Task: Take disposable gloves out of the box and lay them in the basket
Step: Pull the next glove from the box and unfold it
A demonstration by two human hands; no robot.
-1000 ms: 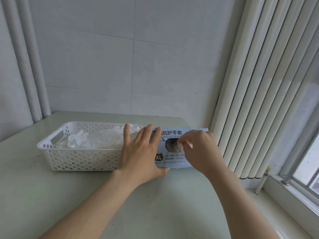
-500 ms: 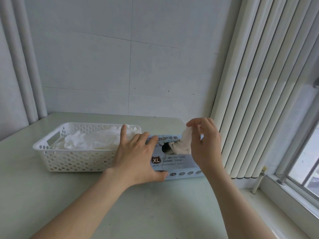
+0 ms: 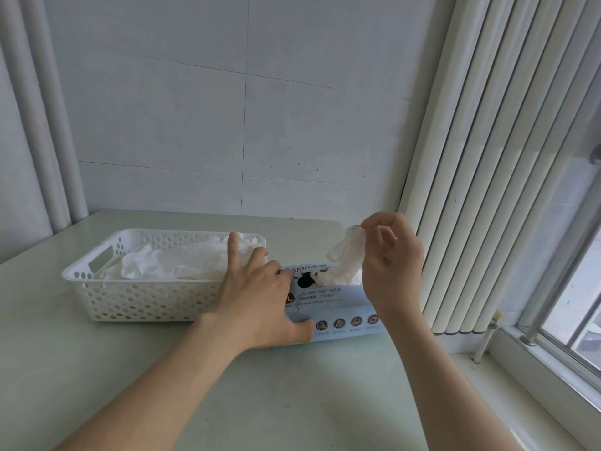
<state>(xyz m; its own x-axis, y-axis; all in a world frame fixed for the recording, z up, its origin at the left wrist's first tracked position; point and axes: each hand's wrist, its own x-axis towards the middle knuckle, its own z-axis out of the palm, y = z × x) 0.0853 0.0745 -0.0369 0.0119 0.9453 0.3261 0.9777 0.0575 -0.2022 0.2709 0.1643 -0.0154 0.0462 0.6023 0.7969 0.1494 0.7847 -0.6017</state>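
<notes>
A light blue glove box [image 3: 338, 315] lies on the pale table, right of a white perforated basket [image 3: 136, 297]. Several white gloves [image 3: 175, 265] lie crumpled inside the basket. My left hand [image 3: 257, 288] presses flat on the box's left end, fingers spread, holding it down. My right hand [image 3: 390, 255] pinches the tip of a translucent white glove [image 3: 344, 255] above the box; the glove's lower end still sits in the dark opening [image 3: 305, 281] on top of the box.
The table [image 3: 292, 402] meets a white tiled wall behind. Vertical blinds [image 3: 487, 157] hang right beside the box and my right hand. A window sill and frame [image 3: 546, 369] run along the lower right.
My right hand has risen from the box's opening, drawing the glove up and out. My left hand has stayed pressed on the box.
</notes>
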